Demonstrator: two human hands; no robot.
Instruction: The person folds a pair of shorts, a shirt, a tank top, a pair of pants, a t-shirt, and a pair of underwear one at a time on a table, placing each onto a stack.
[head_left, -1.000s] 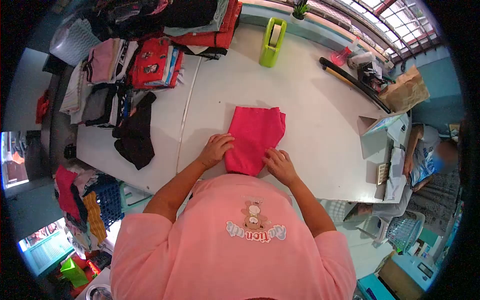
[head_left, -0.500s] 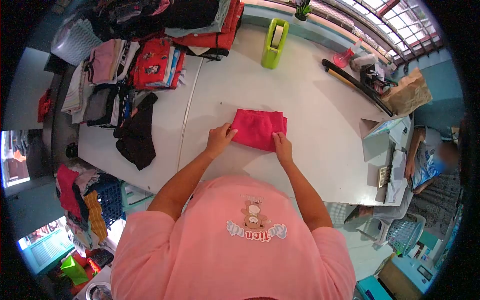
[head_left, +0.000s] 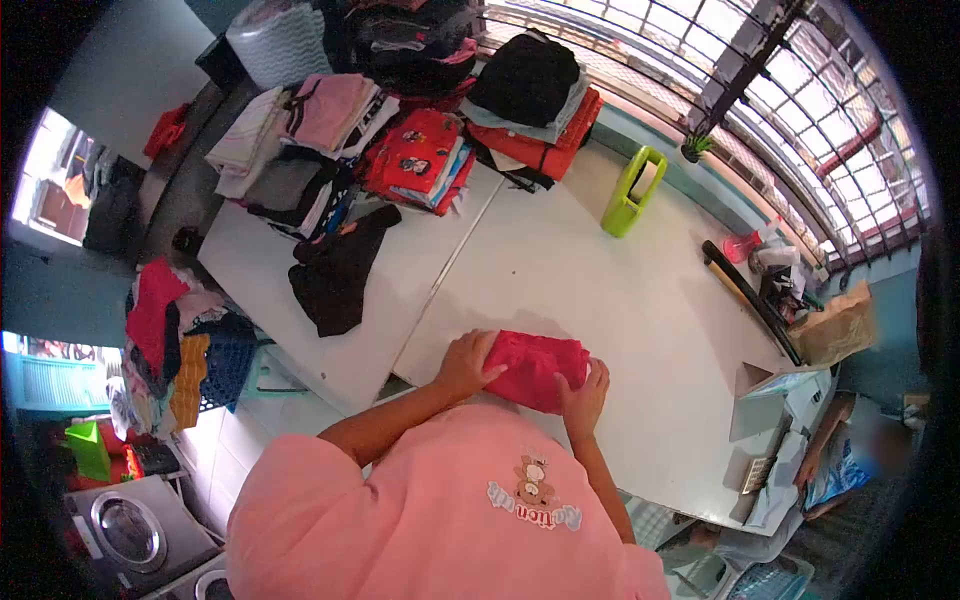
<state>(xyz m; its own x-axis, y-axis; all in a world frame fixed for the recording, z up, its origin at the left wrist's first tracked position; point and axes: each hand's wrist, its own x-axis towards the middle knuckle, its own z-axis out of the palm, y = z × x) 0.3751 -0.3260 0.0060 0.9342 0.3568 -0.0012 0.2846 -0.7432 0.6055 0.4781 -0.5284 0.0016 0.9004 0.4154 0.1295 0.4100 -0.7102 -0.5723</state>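
Observation:
A folded bright pink-red cloth garment (head_left: 537, 370) is between my two hands at the near edge of the white table. My left hand (head_left: 466, 364) grips its left end, thumb on the near face and fingers behind. At the right end my right hand (head_left: 585, 394) holds it the same way, thumb in front and fingers around the far side. A crumpled black garment (head_left: 338, 275) lies on the table to the left, apart from both hands.
Folded clothes stacks (head_left: 418, 160) stand at the back left. A green tape dispenser (head_left: 632, 192) sits toward the window. Along the right lie a long black roll (head_left: 750, 300) and a paper bag (head_left: 838, 325). Another person (head_left: 850, 460) sits at the right. A clothes-filled blue basket (head_left: 225, 355) stands left.
Both hands have drawn the pink-red garment toward my body, with fingers now wrapped further around its ends. My view has tilted up and turned left, showing more window and a washing machine.

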